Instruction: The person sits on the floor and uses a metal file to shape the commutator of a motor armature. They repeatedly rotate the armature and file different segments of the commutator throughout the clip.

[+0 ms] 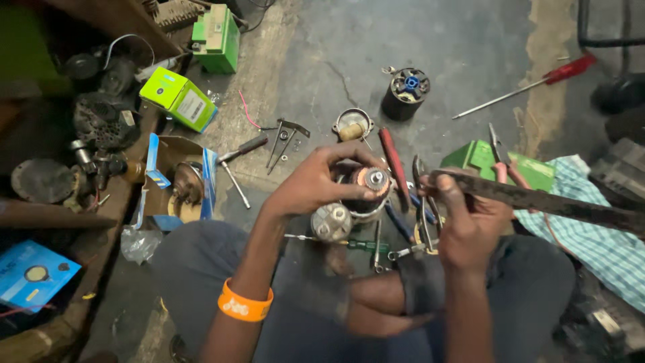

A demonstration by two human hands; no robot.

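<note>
Copper-ended, heavy and greasy, the motor armature [366, 191] sits above my lap in my left hand [312, 185], fingers closed round its body, while my right hand [470, 225] clamps a long flat metal bar [544, 200].

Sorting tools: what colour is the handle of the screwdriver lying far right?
Red handle, head view.
</note>
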